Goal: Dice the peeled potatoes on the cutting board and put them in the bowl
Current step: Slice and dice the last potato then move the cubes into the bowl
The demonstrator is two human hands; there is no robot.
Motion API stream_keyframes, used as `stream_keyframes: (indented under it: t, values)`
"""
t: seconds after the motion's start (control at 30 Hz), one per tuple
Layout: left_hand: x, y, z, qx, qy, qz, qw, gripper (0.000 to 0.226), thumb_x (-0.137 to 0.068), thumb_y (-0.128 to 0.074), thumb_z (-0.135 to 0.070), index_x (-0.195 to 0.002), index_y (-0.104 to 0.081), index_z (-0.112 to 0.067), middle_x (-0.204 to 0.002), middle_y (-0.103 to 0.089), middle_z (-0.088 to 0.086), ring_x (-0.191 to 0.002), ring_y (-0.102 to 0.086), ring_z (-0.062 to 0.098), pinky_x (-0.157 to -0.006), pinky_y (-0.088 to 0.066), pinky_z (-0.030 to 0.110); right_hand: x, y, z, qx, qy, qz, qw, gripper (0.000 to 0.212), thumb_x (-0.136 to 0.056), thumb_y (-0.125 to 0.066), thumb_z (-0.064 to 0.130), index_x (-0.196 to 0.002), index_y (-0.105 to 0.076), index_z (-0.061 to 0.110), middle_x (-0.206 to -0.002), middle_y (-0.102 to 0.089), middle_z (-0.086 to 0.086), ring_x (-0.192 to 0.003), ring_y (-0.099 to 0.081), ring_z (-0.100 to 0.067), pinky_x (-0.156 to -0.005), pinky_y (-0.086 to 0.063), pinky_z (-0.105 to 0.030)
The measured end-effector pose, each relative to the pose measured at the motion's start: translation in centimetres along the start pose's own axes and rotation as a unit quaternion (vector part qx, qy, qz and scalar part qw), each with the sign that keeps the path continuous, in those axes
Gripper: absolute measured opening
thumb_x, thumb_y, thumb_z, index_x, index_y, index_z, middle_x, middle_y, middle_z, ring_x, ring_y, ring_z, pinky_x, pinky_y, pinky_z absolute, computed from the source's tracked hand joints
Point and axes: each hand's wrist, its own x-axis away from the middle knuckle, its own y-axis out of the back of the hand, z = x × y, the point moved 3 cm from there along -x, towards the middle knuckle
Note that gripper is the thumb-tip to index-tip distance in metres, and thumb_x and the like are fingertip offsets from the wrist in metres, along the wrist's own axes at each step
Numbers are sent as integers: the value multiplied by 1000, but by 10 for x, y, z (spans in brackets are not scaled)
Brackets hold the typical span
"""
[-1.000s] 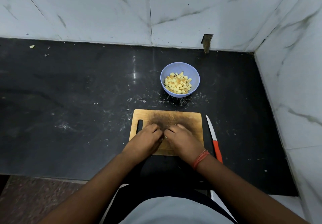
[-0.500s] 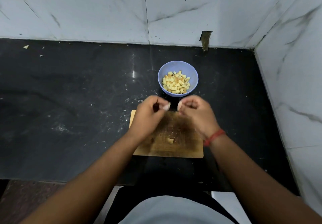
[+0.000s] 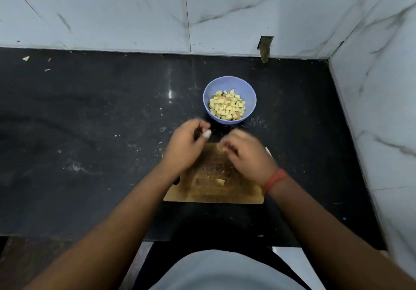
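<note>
A blue bowl (image 3: pixel 229 84) holding several potato dice (image 3: pixel 227 107) stands on the black counter behind the wooden cutting board (image 3: pixel 213 192). My left hand (image 3: pixel 185 149) hovers over the board's far left corner, just short of the bowl, and pinches a pale potato piece (image 3: pixel 206 133) at its fingertips. My right hand (image 3: pixel 248 155) is above the board's far right part with its fingers curled. It is blurred, so I cannot tell whether it holds anything. One potato dice (image 3: pixel 220 181) lies on the board between my wrists.
The knife's blade tip (image 3: pixel 268 150) shows just right of my right hand; the rest is hidden. Marble walls close the counter at the back and right. Scraps (image 3: pixel 26 58) lie at the far left of the black counter (image 3: pixel 90 120).
Both hands rose from the board's near part toward the bowl, each pinching pale pieces. Since half a second ago the right hand dropped slightly; one dice stays on the board.
</note>
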Motion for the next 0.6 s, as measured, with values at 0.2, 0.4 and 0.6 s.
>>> stream_keyframes:
  t: [0.2,0.4,0.6]
  values:
    - [74,-17,43,25,55,58,996,13,-95,-67,-14,-103,-67,-25,-100,-68,-12,-95,-61,-1,-80,-44,13,55,-57,-3,98,82,139,982,13,-86,-59,13,-98,-58,16,-99,-52,0,-89,-48,-20,-75,-50,-39]
    - [70,-20,36,29,35,49,998,11,-96,-66,-15,-105,-69,-19,-103,-67,-15,-98,-59,-3,-83,-46,15,44,-49,5,62,39,118,990,11,-86,-57,14,-95,-55,20,-93,-49,3,-88,-49,-19,-75,-48,-40]
    - [10,6,-13,-2,-80,-16,997,9,-97,-62,-15,-105,-66,-14,-104,-63,-6,-94,-57,6,-81,-45,20,-21,17,9,-63,-62,-126,988,12,-88,-60,9,-96,-63,17,-100,-50,4,-82,-52,-5,-74,-43,-16]
